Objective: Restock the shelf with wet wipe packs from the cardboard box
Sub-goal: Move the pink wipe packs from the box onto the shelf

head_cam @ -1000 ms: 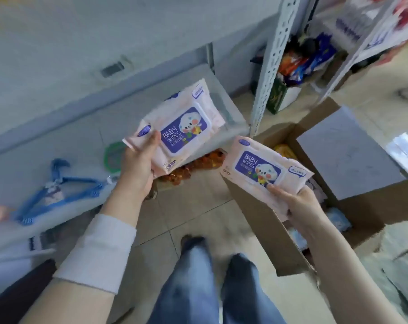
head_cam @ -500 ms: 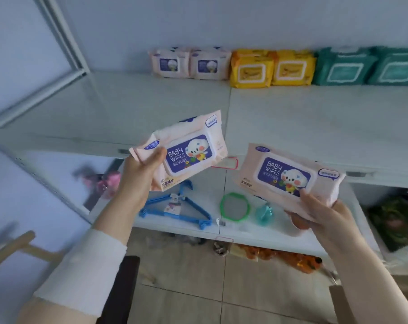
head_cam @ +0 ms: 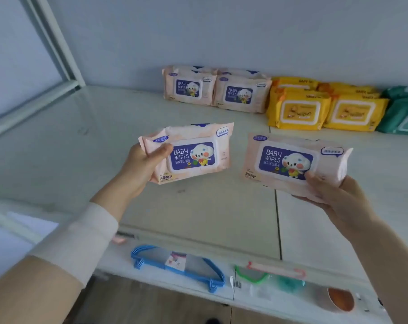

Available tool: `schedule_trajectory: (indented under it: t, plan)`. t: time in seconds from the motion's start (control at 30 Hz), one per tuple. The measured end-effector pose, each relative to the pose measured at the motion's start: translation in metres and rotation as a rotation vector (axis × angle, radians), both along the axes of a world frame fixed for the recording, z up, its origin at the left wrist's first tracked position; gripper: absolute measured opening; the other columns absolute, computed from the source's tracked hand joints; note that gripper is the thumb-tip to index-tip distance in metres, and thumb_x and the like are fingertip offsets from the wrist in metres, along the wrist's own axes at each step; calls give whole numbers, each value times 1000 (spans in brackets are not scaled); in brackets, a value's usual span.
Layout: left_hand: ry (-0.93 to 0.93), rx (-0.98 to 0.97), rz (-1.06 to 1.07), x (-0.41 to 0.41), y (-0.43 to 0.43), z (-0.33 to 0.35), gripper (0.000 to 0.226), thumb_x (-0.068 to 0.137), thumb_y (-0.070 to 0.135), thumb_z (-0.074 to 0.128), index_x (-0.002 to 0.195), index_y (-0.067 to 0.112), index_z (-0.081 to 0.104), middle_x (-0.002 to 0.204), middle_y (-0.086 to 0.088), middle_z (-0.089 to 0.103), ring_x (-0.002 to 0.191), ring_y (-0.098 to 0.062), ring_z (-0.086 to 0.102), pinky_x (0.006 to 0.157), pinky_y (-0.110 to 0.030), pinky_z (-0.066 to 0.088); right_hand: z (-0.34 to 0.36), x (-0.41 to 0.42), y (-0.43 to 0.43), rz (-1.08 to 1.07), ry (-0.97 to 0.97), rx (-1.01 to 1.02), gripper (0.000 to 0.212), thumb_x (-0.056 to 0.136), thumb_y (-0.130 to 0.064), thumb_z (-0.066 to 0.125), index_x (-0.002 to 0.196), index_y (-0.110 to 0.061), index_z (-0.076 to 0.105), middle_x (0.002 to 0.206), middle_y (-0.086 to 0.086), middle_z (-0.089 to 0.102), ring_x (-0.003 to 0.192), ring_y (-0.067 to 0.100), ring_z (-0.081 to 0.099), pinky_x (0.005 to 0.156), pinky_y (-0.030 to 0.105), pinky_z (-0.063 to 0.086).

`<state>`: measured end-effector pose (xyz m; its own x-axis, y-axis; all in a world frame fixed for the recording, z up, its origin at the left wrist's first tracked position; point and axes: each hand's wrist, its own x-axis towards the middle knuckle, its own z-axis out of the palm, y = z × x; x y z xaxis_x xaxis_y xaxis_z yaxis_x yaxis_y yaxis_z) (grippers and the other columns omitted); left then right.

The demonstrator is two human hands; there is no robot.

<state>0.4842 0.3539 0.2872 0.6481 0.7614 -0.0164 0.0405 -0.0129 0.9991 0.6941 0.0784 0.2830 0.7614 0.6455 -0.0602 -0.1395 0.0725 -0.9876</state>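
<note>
Upper shelf [head_cam: 104, 136], a smooth pale panel with a seam right of centre, carries soft film-wrapped packs in a row along its back edge: pink packs [head_cam: 217, 88] near the middle, yellow packs [head_cam: 324, 108] touching them on the right, green packs [head_cam: 401, 115] cut off at the frame's right side. Two more pink pouches, flat and rectangular with a purple "BABY WIPES" lid label, are in the air over the shelf's front half, apart from each other. The left hand [head_cam: 142, 167] grips the first pack [head_cam: 191, 153] by its left end, thumb on the face. The right hand [head_cam: 338, 197] grips the second pack [head_cam: 289, 160] at its lower right corner, thumb on the label. Lower shelf [head_cam: 114, 258] holds blue hangers [head_cam: 175, 265] of plastic near its front edge
</note>
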Motion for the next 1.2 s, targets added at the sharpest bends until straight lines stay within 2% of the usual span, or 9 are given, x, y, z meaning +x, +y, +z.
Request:
schedule_trajectory:
  t: [0.2, 0.43, 0.53, 0.6, 0.67, 0.8, 0.9, 1.07, 1.2]
  plan:
    - [21, 40, 22, 46, 94, -2, 32, 92, 15, 55, 121, 30, 52, 74, 21, 72, 64, 3, 68, 43, -23, 51, 1, 48, 93, 34, -48, -28, 89, 35, -49, 90, 114, -18, 61, 106, 1, 73, 94, 19, 71, 67, 34, 59]
    - [55, 112, -116, 116, 191, -4, 28, 94, 11, 51, 118, 26, 52, 70, 22, 71, 62, 4, 67, 42, -17, 49, 0, 91, 192, -50, -114, -90, 110, 33, -56, 87, 130, -17, 51, 123, 5, 64, 108, 22, 64, 79, 41, 58]
    - [55, 130, -185, 143, 229, -12, 30, 93, 11, 53, 119, 24, 53, 76, 21, 72, 69, 2, 69, 48, -18, 52, -9, 111, 223, -188, -137, -171, 72, 67, -34, 80, 130, -17, 51, 126, 5, 61, 114, 23, 58, 93, 47, 51]
    - [47, 159, -176, 157, 250, -20, 32, 90, 9, 58, 120, 22, 56, 82, 21, 73, 78, 1, 69, 66, -23, 57, -18, 123, 238, -345, -204, -277, 56, 78, -18, 73, 130, -17, 51, 128, 5, 60, 115, 23, 57, 97, 47, 48]
    - [42, 205, -135, 169, 262, -28, 31, 87, 9, 63, 115, 22, 59, 86, 21, 72, 80, 4, 67, 81, -25, 55, -24, 128, 252, -471, -267, -366, 59, 76, -21, 76, 130, -18, 51, 128, 4, 60, 113, 24, 57, 95, 43, 50]
    - [59, 362, 16, 180, 260, -38, 37, 82, 15, 68, 118, 17, 58, 106, 6, 66, 87, 1, 64, 85, -22, 51, -29, 124, 262, -674, -435, -552, 60, 73, -29, 77, 125, -11, 52, 111, 3, 58, 109, 25, 56, 77, 30, 43]
    - [36, 530, 153, 180, 252, -38, 54, 76, 21, 73, 124, 13, 49, 122, 2, 56, 111, -13, 56, 97, -22, 42, -28, 119, 268, -783, -504, -613, 69, 75, -25, 76, 132, -10, 40, 130, 7, 49, 122, 24, 46, 87, 30, 40]
    - [262, 942, 324, 177, 221, -27, 71, 78, 22, 67, 140, 10, 35, 149, -15, 27, 139, -31, 26, 110, -32, 22, -20, 103, 271, -715, -1070, -797, 70, 79, -23, 71, 138, -9, 38, 147, 18, 29, 137, 35, 26, 114, 38, 24]
    - [400, 1378, 27, 189, 177, -3, 62, 84, 21, 62, 139, 6, 38, 152, -21, 24, 143, -40, 17, 116, -52, 13, 2, 99, 241, -491, -1229, -937, 61, 86, -22, 62, 140, -7, 38, 153, 18, 24, 144, 36, 15, 117, 43, 15]
